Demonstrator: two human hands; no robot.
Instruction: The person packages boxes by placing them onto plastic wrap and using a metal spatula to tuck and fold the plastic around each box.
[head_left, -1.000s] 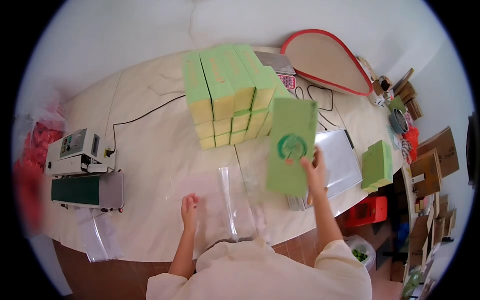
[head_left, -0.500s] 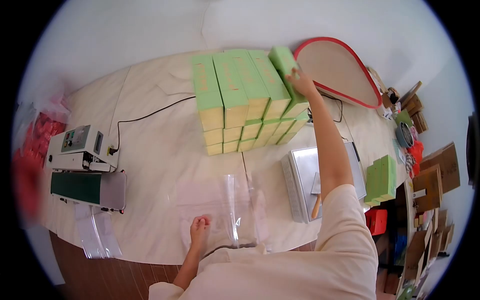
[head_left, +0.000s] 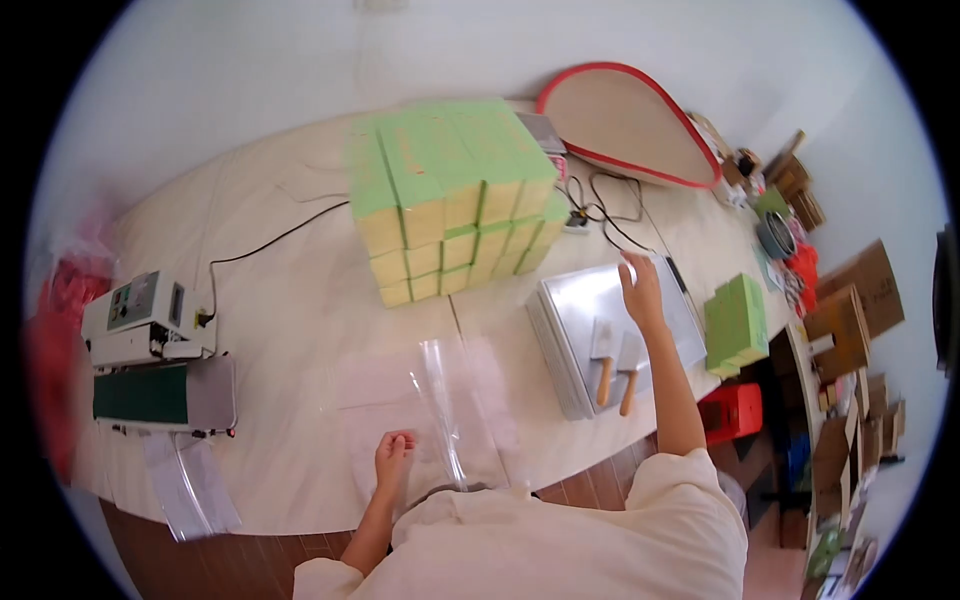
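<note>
My right hand [head_left: 641, 288] hovers over a silver-topped flat machine [head_left: 580, 300], its fingers loosely bent and apart, with nothing visible in them. Two flat-bladed scrapers with wooden handles [head_left: 604, 370] lie on that machine, below the hand. Near the table's front edge my left hand [head_left: 395, 452] has its fingers curled together over a clear plastic bag [head_left: 440, 410]; whether it pinches the film I cannot make out. Beyond both hands stands a stack of green-topped boxes with yellow ends [head_left: 450, 190], several across and in layers.
A white machine with a dark green belt [head_left: 140, 395] stands at left, clear film [head_left: 190, 485] hanging below it. More green boxes [head_left: 735, 320] sit at right. A red-rimmed tray [head_left: 630, 120] leans at the back, near black cables [head_left: 610, 215]. Cardboard boxes [head_left: 840, 330] line the right side.
My right hand has come off the rightmost top box of the stack and moved back toward me over the silver machine. That box no longer sticks out at an angle. The view has shifted slightly.
</note>
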